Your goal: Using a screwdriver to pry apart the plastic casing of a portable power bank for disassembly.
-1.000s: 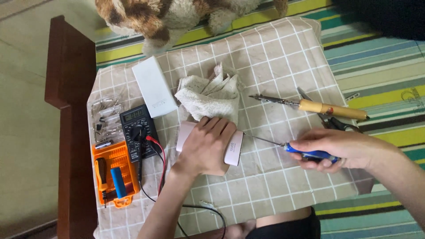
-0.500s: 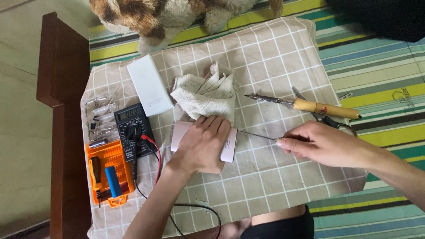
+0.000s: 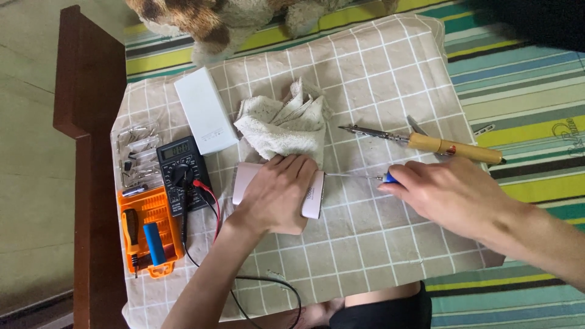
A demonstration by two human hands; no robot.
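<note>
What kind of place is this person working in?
Probably a room at home, not a workshop: the checked cloth lies on a striped bedspread beside a furry brown-and-white stuffed toy, with a black multimeter as a makeshift repair kit.
</note>
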